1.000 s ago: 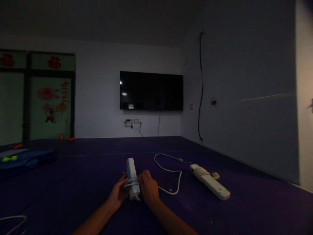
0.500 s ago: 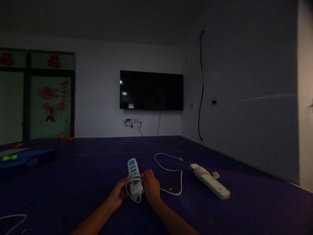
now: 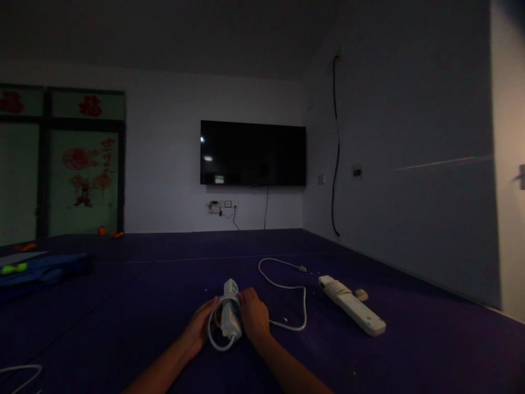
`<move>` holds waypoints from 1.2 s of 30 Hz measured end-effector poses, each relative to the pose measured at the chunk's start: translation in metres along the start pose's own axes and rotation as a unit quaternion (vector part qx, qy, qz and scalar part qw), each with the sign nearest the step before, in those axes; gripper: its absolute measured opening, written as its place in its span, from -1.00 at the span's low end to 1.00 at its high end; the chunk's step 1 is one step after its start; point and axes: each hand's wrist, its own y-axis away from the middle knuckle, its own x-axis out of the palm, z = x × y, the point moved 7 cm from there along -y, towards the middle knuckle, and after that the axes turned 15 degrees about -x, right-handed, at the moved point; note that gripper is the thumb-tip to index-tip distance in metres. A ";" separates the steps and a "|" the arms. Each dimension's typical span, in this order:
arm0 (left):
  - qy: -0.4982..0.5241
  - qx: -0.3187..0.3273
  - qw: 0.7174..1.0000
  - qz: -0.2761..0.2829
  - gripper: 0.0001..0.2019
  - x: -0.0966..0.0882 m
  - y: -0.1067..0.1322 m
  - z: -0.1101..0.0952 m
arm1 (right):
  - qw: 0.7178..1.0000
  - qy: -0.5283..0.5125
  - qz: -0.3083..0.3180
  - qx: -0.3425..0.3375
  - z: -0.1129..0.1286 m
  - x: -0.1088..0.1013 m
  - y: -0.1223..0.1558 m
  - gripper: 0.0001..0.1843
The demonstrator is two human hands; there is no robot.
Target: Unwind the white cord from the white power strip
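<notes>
A white power strip (image 3: 229,312) with blue sockets lies on the dark purple floor mat (image 3: 123,306) between my hands. Its white cord (image 3: 287,306) loops round the strip's near end and trails off to the right. My left hand (image 3: 202,327) grips the strip's left side, with the cord loop hanging below it. My right hand (image 3: 255,317) closes over the strip's right side, fingers curled on the wound cord.
A second white power strip (image 3: 353,313) with its cord wrapped round it lies to the right, a small plug beside it. A blue bag (image 3: 41,269) sits at far left. Another white cord (image 3: 18,373) shows at bottom left. A wall rises on the right.
The strip has tipped so its far end points more towards me and looks shorter. The cord loop at its near end has grown larger. Both hands stay on it.
</notes>
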 end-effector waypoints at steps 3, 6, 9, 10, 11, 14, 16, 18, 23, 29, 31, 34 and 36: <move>-0.020 0.008 1.000 0.014 -0.67 0.008 0.006 -0.003 | 1.000 0.010 0.002 0.015 -0.002 -0.001 0.001 -0.67; -0.047 0.001 0.998 0.034 -0.62 0.014 0.009 -0.002 | 0.999 0.011 -0.001 0.036 -0.006 -0.003 0.003 -0.64; -0.043 0.015 0.999 0.018 -0.58 0.010 0.007 -0.001 | 0.998 0.011 -0.007 0.062 -0.012 -0.003 0.004 -0.62; -0.041 0.021 0.999 0.010 -0.57 0.008 0.006 -0.001 | 0.998 0.011 -0.009 0.069 -0.014 -0.003 0.004 -0.61; -0.043 0.024 0.999 0.005 -0.57 0.007 0.005 -0.001 | 0.997 0.011 -0.010 0.074 -0.016 -0.002 0.004 -0.60; -0.067 0.019 0.998 0.003 -0.54 0.007 0.005 -0.001 | 0.997 0.012 -0.010 0.081 -0.019 -0.001 0.004 -0.60; -0.092 0.017 0.996 0.004 -0.52 0.010 0.007 -0.002 | 0.997 0.013 -0.007 0.081 -0.020 0.000 0.004 -0.60; -0.119 0.029 0.992 0.003 -0.48 0.013 0.010 -0.004 | 0.997 0.017 -0.003 0.079 -0.020 0.000 0.004 -0.60; -0.168 0.089 0.982 -0.021 -0.32 0.019 0.012 -0.003 | 0.997 0.035 0.010 0.067 -0.018 0.000 0.002 -0.60; -0.210 0.144 0.964 -0.072 -0.32 0.024 0.012 0.002 | 0.997 0.051 0.016 0.059 -0.016 0.001 0.002 -0.61; -0.217 0.153 0.961 -0.077 -0.34 0.025 0.014 0.001 | 0.997 0.055 0.018 0.053 -0.015 0.001 0.001 -0.61; -0.219 0.162 0.958 -0.086 -0.35 0.025 0.018 -0.002 | 0.997 0.059 0.019 0.044 -0.013 0.001 0.001 -0.61; -0.233 0.172 0.953 -0.092 -0.35 0.026 0.020 -0.003 | 0.997 0.061 0.020 0.039 -0.012 0.000 0.001 -0.62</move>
